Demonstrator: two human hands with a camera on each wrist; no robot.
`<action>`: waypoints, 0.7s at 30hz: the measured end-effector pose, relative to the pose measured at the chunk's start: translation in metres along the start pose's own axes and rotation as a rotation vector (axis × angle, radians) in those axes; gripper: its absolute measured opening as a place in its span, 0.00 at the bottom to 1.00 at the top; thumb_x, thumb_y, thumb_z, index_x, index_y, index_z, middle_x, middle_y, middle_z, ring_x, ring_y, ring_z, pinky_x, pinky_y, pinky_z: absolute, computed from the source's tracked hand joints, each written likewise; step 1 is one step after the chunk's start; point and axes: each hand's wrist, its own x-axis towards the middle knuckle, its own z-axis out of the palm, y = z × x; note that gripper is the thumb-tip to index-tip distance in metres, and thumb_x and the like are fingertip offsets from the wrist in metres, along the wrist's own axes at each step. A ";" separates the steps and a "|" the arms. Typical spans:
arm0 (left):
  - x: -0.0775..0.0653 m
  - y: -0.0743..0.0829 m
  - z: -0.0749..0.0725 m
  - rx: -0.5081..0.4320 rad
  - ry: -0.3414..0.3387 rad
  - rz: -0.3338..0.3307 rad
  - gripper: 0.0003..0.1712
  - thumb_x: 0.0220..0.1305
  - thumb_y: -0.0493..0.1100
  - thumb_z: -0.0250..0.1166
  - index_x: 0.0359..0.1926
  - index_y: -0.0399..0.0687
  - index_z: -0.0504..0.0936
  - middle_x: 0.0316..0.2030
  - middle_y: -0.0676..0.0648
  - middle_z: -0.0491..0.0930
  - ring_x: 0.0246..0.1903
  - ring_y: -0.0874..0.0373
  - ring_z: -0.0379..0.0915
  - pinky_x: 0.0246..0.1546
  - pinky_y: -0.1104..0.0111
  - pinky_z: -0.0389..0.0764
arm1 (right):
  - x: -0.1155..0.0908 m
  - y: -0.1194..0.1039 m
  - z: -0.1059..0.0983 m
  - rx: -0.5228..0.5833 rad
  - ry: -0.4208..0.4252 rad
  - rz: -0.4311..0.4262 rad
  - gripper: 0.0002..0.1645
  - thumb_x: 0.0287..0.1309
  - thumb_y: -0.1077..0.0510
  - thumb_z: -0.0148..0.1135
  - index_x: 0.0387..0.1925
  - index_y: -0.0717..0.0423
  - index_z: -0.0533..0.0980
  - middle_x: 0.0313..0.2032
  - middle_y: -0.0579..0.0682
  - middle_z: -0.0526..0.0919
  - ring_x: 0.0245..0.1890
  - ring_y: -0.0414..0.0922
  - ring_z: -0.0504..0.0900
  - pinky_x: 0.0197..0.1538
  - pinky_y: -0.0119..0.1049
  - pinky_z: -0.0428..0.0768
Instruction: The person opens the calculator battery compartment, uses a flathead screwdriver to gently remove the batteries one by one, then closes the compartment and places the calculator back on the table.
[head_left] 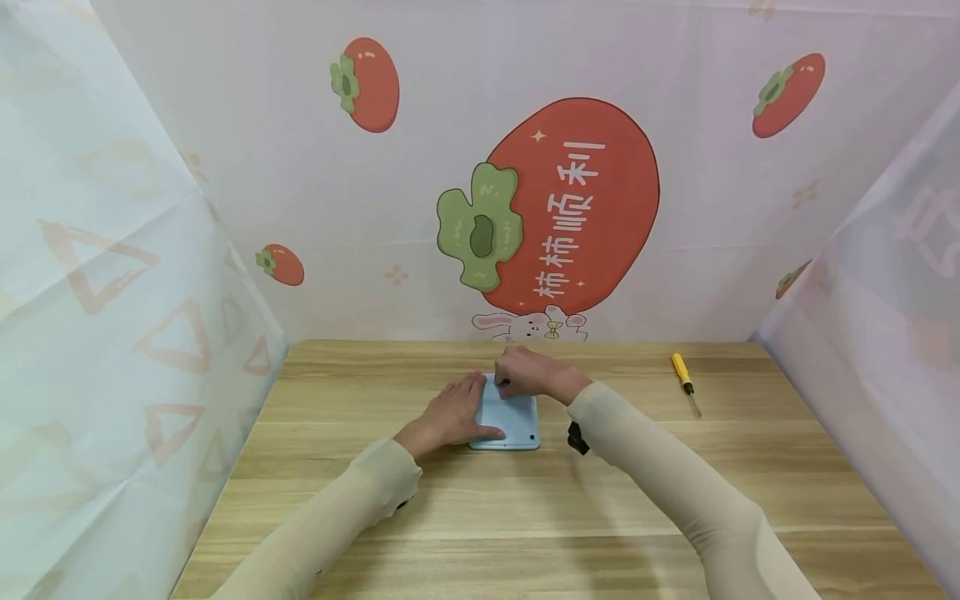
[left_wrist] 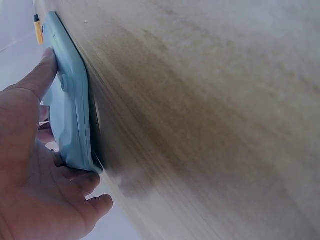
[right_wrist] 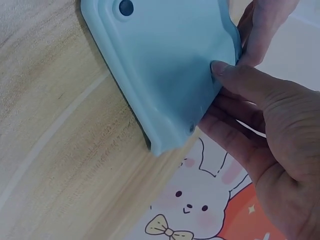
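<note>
A light blue tablet case lies back up on the wooden table, with a small dark round spot near one corner. My left hand holds its left side, the thumb flat across the back and the fingers at the far corner. At the far edge my right hand pinches the case. In the right wrist view, the right thumb presses on the back while the fingers reach behind the rim, which looks bent outward at the corner. Whether a tablet sits inside cannot be seen.
A screwdriver with a yellow handle lies on the table to the right. Behind the table's far edge rises a white printed cloth backdrop with persimmons and a rabbit. Cloth sides flank the table left and right.
</note>
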 end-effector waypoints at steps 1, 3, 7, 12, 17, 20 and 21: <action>0.000 0.000 0.000 0.000 0.002 0.001 0.64 0.62 0.72 0.72 0.82 0.36 0.56 0.81 0.37 0.57 0.80 0.45 0.54 0.81 0.47 0.55 | 0.001 0.000 0.001 -0.005 0.002 0.005 0.04 0.62 0.66 0.75 0.33 0.56 0.90 0.21 0.40 0.74 0.24 0.37 0.68 0.30 0.28 0.67; 0.000 0.000 0.000 0.004 0.001 0.003 0.64 0.62 0.72 0.71 0.82 0.35 0.56 0.81 0.37 0.57 0.80 0.45 0.55 0.81 0.47 0.55 | 0.001 -0.001 0.003 -0.015 0.003 0.019 0.04 0.62 0.66 0.75 0.33 0.55 0.90 0.21 0.40 0.76 0.24 0.37 0.70 0.30 0.27 0.70; 0.001 0.000 0.000 0.011 -0.006 -0.004 0.65 0.62 0.72 0.71 0.82 0.35 0.55 0.81 0.37 0.56 0.81 0.45 0.54 0.81 0.47 0.55 | 0.001 -0.005 0.006 -0.077 0.022 0.033 0.03 0.59 0.64 0.77 0.36 0.55 0.90 0.25 0.42 0.83 0.26 0.37 0.74 0.33 0.28 0.75; 0.001 0.000 0.000 0.013 -0.013 -0.007 0.65 0.62 0.73 0.71 0.82 0.36 0.54 0.82 0.38 0.56 0.81 0.46 0.53 0.81 0.47 0.55 | 0.001 -0.008 0.009 -0.120 0.046 0.042 0.02 0.59 0.63 0.77 0.34 0.56 0.89 0.24 0.42 0.81 0.24 0.38 0.74 0.30 0.28 0.73; 0.001 0.000 0.000 0.012 -0.017 -0.010 0.66 0.63 0.73 0.70 0.83 0.35 0.53 0.82 0.37 0.55 0.81 0.45 0.53 0.81 0.48 0.55 | 0.002 -0.008 0.012 -0.171 0.069 0.048 0.02 0.59 0.62 0.76 0.33 0.55 0.87 0.23 0.42 0.78 0.22 0.38 0.73 0.27 0.28 0.72; 0.001 0.000 0.000 0.014 -0.019 -0.010 0.66 0.63 0.73 0.70 0.83 0.35 0.53 0.82 0.37 0.55 0.81 0.45 0.52 0.81 0.48 0.55 | 0.002 -0.009 0.014 -0.186 0.081 0.050 0.03 0.59 0.62 0.76 0.33 0.56 0.87 0.23 0.43 0.78 0.22 0.38 0.73 0.27 0.28 0.72; 0.001 0.000 0.000 0.015 -0.019 -0.009 0.66 0.63 0.73 0.70 0.83 0.35 0.53 0.82 0.37 0.55 0.81 0.45 0.53 0.81 0.48 0.55 | 0.002 -0.009 0.014 -0.195 0.083 0.049 0.03 0.59 0.62 0.76 0.33 0.56 0.87 0.23 0.43 0.78 0.22 0.38 0.73 0.27 0.28 0.72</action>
